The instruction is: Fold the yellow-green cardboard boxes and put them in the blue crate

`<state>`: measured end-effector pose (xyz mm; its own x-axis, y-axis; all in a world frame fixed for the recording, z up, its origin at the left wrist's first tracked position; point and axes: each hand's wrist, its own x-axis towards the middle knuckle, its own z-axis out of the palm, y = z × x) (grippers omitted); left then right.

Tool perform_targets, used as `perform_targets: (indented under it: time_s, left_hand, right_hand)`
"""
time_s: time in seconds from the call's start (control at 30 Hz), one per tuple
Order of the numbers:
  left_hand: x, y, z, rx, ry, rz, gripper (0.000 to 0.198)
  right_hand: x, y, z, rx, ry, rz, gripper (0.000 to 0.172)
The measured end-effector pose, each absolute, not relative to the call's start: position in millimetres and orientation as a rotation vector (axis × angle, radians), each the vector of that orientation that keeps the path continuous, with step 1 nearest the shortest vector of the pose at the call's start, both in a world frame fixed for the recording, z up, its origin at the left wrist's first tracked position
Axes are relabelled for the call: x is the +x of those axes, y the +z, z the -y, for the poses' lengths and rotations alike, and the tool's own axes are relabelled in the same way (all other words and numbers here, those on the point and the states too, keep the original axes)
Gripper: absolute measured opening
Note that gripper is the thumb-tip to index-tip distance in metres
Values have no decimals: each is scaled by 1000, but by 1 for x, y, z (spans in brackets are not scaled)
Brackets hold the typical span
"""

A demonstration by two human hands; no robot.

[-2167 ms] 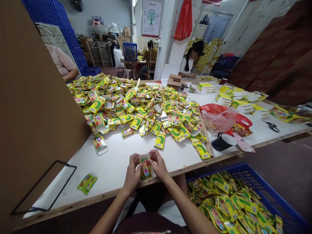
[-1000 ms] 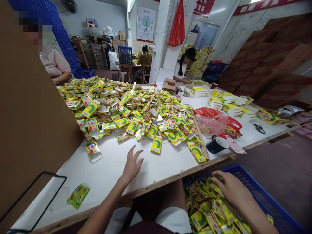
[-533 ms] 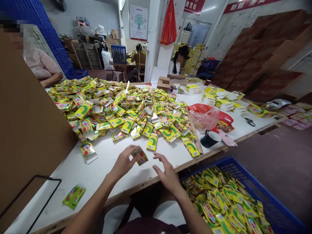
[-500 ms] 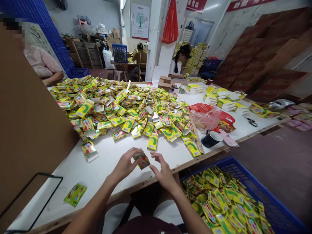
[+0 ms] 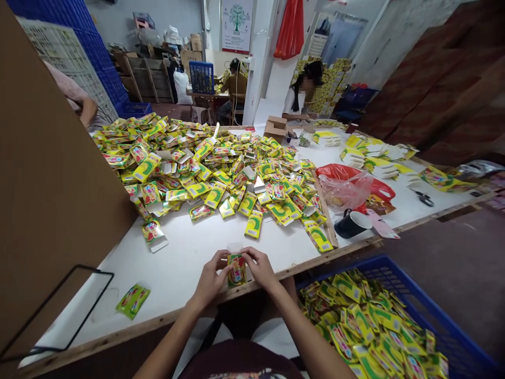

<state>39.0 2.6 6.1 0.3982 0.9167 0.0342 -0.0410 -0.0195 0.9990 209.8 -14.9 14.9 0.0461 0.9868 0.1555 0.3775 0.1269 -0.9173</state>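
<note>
Between my two hands, at the table's front edge, a small printed cardboard box (image 5: 236, 270) stands with its pale end flap up. My left hand (image 5: 213, 276) grips its left side, thumb on the front face. The fingers of my right hand (image 5: 258, 267) pinch its upper right side near the flap. Beyond them a large heap of similar yellow and green boxes (image 5: 213, 195) covers the table (image 5: 185, 239); several have open flaps. One box (image 5: 253, 225) lies loose just past my hands.
At the lower right, a blue crate (image 5: 453, 329) holds many boxes. A dark mug (image 5: 352, 225), a red plastic bag (image 5: 343, 181) and scissors (image 5: 424, 198) lie to the right. A green packet (image 5: 133, 301), a black wire frame (image 5: 92, 316) and a cardboard panel (image 5: 59, 184) are left. Other people sit beyond.
My right hand has closed onto the box, which it stood apart from before. The box is now upright, its printed face towards me, held by both hands. The view has shifted slightly.
</note>
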Motion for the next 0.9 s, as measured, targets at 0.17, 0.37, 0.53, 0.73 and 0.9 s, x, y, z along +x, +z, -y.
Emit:
perform_targets:
  time_s: [0.17,0.37,0.53,0.73,0.9]
  left_hand:
    - [44,5,-2,1413,1094,-840,21]
    - [49,2,6,1503,1169,-958,15]
    - [53,5,3,1466,1186,-1051,13]
    - [54,5,-7,1400,1157,-1093,16]
    - [52,-4,3,1475,1125,-989,21]
  right_hand:
    - [206,13,4,-1340,816,1413,15]
    - [199,16,16,-1280,771,1497,14]
    - [195,21,15,-1340,731,1479,14]
    - [197,24,7,-1429,766,1478,15]
    - [188,16,12,-1363,901,1441,13]
